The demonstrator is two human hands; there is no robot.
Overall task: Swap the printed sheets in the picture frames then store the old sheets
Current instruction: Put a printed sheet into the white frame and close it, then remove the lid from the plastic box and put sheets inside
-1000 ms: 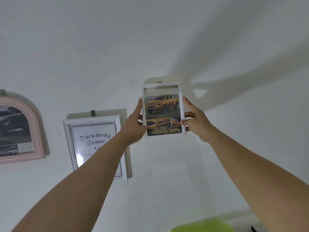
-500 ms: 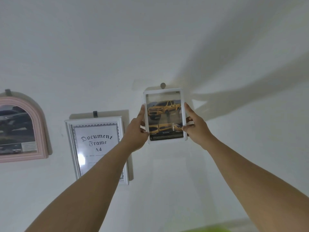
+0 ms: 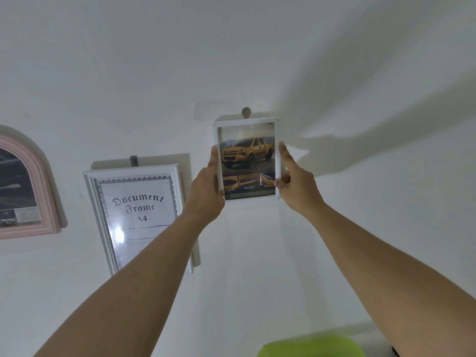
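A small white picture frame (image 3: 246, 122) holds a printed sheet of a yellow pickup truck (image 3: 246, 161). I hold it up against the white wall, its top edge just under a round wall hook (image 3: 246, 112). My left hand (image 3: 206, 188) grips the frame's left edge. My right hand (image 3: 295, 181) grips its right edge and lower right corner, thumb on the front.
To the left hangs a larger white frame (image 3: 88, 191) with a "Document Frame A4" sheet, partly behind my left forearm. At the far left hangs a pink arched frame (image 3: 50, 202) with a dark picture. A lime-green object (image 3: 309, 346) shows at the bottom edge.
Both hands have lowered the small frame slightly from over the wall hook; the hook now shows just above its top edge. The grip on both sides is unchanged.
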